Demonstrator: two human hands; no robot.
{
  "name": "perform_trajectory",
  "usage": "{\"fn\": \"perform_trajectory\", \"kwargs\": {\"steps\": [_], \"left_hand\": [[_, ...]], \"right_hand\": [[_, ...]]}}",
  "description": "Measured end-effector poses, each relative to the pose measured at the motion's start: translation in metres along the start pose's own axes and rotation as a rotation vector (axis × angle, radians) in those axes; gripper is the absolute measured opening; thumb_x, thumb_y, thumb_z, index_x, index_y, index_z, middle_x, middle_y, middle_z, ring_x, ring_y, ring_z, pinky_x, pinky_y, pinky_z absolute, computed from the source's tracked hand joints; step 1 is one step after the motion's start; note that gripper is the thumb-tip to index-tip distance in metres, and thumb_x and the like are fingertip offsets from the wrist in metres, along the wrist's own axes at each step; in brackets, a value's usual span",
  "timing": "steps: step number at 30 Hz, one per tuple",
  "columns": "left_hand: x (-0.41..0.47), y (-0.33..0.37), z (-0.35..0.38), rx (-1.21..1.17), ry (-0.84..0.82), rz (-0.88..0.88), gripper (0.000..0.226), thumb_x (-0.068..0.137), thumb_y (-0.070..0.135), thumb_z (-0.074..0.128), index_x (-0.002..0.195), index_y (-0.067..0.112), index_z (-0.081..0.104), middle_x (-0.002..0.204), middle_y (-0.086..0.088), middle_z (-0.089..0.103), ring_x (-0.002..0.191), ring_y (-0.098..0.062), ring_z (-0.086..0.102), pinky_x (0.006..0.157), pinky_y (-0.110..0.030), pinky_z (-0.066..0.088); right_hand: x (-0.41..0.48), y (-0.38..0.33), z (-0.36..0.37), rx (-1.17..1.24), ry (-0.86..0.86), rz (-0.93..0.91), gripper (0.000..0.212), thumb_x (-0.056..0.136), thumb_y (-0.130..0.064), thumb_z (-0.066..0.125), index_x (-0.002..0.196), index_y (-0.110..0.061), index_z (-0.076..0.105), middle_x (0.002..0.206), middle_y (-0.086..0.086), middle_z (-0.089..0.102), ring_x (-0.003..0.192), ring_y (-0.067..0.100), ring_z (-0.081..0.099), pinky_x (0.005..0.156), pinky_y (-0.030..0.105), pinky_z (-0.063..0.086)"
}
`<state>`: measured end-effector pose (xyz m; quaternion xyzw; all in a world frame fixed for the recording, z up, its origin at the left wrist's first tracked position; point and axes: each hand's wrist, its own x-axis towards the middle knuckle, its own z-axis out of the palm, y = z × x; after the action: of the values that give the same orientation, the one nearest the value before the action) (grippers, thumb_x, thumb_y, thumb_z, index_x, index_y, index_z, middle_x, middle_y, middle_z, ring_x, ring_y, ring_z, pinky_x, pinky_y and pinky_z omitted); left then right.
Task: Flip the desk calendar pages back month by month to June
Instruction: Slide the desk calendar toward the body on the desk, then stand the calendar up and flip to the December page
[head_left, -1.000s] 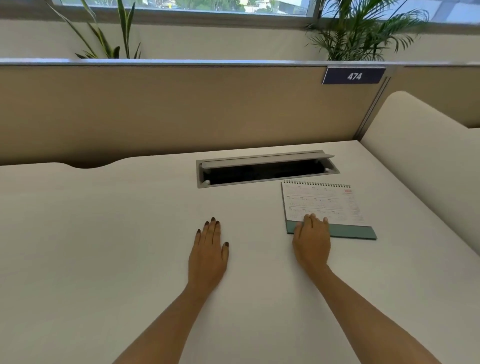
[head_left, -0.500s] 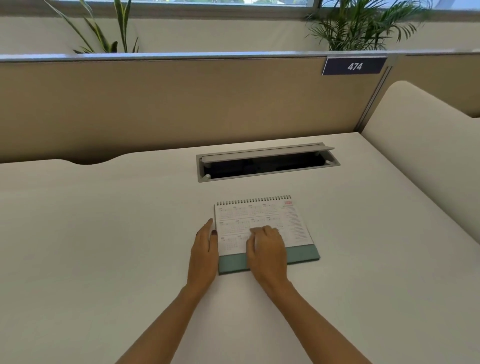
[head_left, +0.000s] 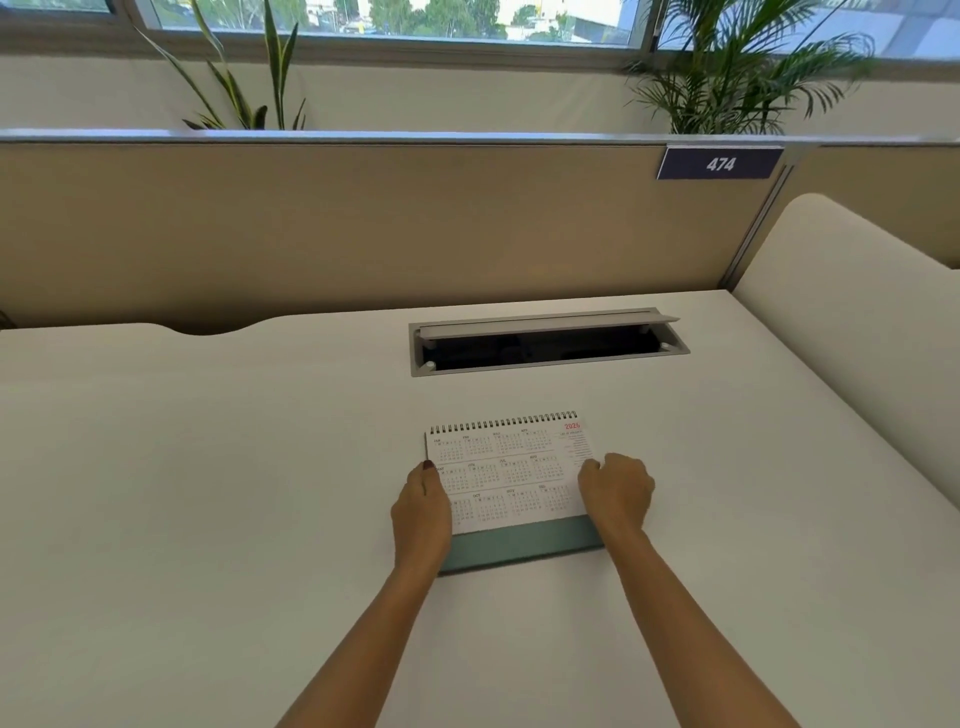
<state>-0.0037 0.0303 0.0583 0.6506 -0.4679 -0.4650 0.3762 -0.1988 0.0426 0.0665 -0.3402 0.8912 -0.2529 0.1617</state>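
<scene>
The desk calendar (head_left: 511, 475) has been slid from the right to just in front of the cable tray (head_left: 548, 343). The left hand (head_left: 422, 512) clamps its left edge, the right hand (head_left: 618, 491) curls on its right edge; year-overview page showing, no flipping begun.

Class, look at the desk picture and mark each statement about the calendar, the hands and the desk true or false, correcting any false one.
1. The white spiral-bound desk calendar lies flat on the white desk. True.
2. The page on top shows a single month. False: it shows all twelve months of 2026.
3. The left hand is at the calendar's left edge, the right hand at its right edge. True.
4. The grey cable hatch in the desk is shut. False: its lid is raised, showing a dark opening.
5. The blue sign on the partition reads 474. True.
</scene>
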Motion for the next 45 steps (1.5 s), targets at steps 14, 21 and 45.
{"fn": "perform_trajectory", "kwargs": {"steps": [14,21,45], "left_hand": [[0.007,0.019,-0.063,-0.517,0.035,-0.108,0.041,0.095,0.039,0.032,0.115,0.012,0.056,0.111,-0.007,0.066,0.085,-0.018,0.063,0.067,-0.030,0.046],[-0.008,0.035,-0.086,-0.434,0.060,0.204,0.029,0.089,0.049,0.031,0.105,0.035,0.052,0.085,0.021,0.070,0.079,0.000,0.068,0.058,-0.018,0.052],[-0.016,0.012,-0.107,-0.561,0.089,0.337,0.036,0.101,0.023,0.021,0.104,0.031,0.056,0.097,0.017,0.069,0.093,0.000,0.063,0.075,-0.014,0.050]], "right_hand": [[-0.021,-0.022,-0.008,0.617,-0.150,0.136,0.022,0.093,-0.032,0.043,0.088,-0.010,0.049,0.075,0.000,0.055,0.064,0.013,0.050,0.050,0.025,0.036],[-0.049,-0.048,-0.010,0.738,-0.020,-0.092,0.023,0.098,-0.038,0.042,0.097,-0.015,0.046,0.082,-0.002,0.059,0.071,0.012,0.059,0.051,0.019,0.040],[-0.099,-0.018,0.036,0.830,0.196,-0.189,0.012,0.092,-0.015,0.060,0.100,-0.014,0.051,0.100,0.006,0.059,0.090,0.023,0.058,0.073,0.026,0.052]]}}
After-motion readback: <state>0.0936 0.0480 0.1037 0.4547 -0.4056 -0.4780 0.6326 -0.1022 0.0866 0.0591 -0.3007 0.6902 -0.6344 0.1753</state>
